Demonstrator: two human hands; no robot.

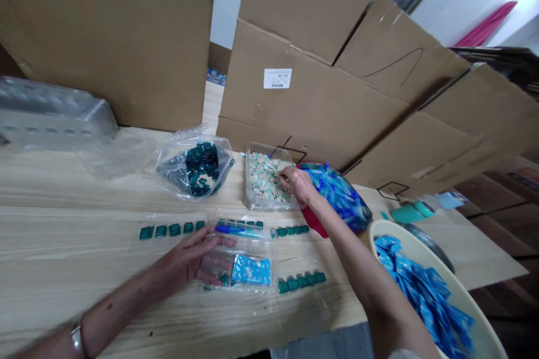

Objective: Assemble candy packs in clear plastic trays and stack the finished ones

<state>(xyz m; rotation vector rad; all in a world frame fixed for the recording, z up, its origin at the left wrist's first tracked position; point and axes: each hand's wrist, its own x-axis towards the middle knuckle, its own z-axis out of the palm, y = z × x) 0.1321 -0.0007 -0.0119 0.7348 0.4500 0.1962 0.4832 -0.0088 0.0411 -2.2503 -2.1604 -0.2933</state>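
My left hand [200, 255] grips the left side of a clear plastic tray [252, 244] above the table. In the tray lie a blue pen [242, 231] and a blue patterned packet [251, 270]. My right hand [297, 184] reaches into a clear box [247, 193] full of small pale-and-teal pieces [265, 176]. Its fingers are pinched together at the pieces; whatever is between them is too small to make out. Rows of dark green square pieces [174, 229] lie on clear plastic around and under the tray.
A clear bag [174, 171] of dark green squares stands left of the box. Blue pens [337, 190] fill a red container to the right. Nearer is a cream tub [377, 227] of blue packets [425, 286]. Cardboard [303, 95] walls the back; clear trays [54, 118] are stacked left.
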